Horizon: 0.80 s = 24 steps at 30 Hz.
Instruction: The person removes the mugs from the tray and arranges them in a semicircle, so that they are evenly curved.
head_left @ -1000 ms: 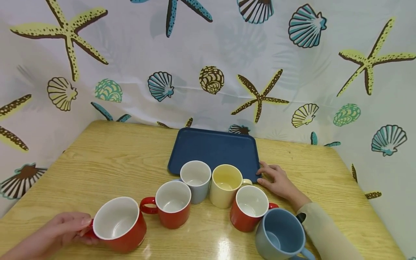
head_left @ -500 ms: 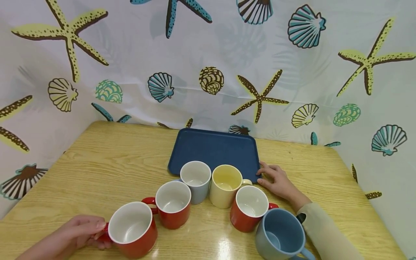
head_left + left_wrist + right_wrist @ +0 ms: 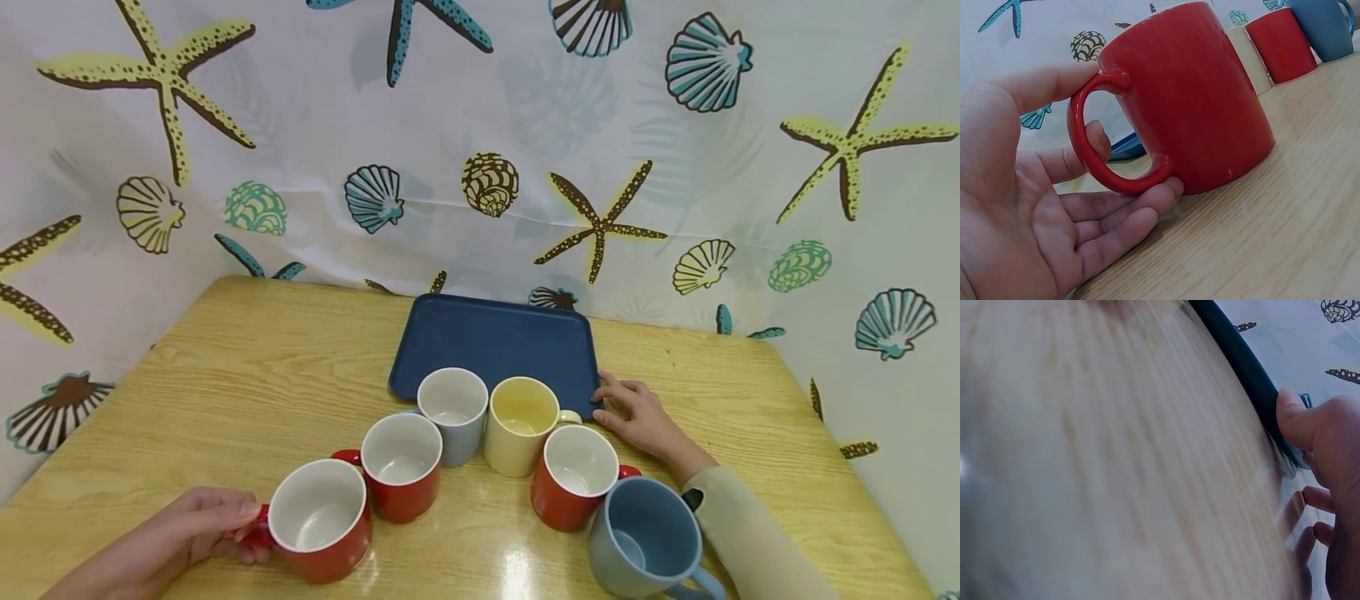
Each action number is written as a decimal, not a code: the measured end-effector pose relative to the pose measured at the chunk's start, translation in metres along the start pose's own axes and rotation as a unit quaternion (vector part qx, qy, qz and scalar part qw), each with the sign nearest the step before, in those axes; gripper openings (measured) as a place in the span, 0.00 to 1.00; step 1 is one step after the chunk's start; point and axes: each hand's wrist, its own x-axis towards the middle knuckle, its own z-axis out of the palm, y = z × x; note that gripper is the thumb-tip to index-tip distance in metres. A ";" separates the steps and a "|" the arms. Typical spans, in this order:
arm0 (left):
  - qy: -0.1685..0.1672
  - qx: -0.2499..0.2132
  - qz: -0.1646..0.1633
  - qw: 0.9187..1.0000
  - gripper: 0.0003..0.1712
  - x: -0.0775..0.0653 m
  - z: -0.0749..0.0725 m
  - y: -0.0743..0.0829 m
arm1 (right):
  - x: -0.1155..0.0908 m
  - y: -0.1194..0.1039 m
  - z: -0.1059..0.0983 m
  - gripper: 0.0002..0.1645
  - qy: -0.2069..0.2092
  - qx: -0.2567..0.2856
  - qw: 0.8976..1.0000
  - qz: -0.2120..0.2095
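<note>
My left hand (image 3: 202,525) pinches the handle of a red mug (image 3: 333,554) with a white inside. In the left wrist view that mug (image 3: 1191,100) stands on the wood, thumb at the handle's top, one fingertip through the loop and other fingers under its lower end. Just beside it is a second red mug (image 3: 405,500); whether they touch is hard to tell. My right hand (image 3: 641,421) rests at the near right corner of a dark blue tray (image 3: 502,342). The right wrist view has its thumb (image 3: 1297,422) on the tray's edge, fingers loosely bent beyond.
Further along the angled row stand a pale blue mug (image 3: 459,446), a cream mug (image 3: 506,454), a third red mug (image 3: 558,508) and a bigger blue mug (image 3: 611,558) beside my right forearm. A sea-patterned cloth (image 3: 450,125) hangs behind the wooden table (image 3: 285,342).
My left hand has moved the red mug rightward, up close to the second red mug, now overlapping its handle in view. The right hand and the tray have stayed put.
</note>
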 end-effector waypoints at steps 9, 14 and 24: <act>0.011 0.003 -0.002 1.000 0.23 0.003 0.000 0.003 | 0.004 0.000 0.003 0.13 0.001 0.004 1.000 -0.004; 0.014 0.017 0.003 1.000 0.22 0.003 0.001 0.002 | 0.004 0.001 0.003 0.12 0.002 0.001 1.000 -0.005; 0.091 0.194 -0.005 0.977 0.21 0.002 -0.003 0.010 | -0.003 -0.004 -0.005 0.29 -0.016 0.016 0.999 0.025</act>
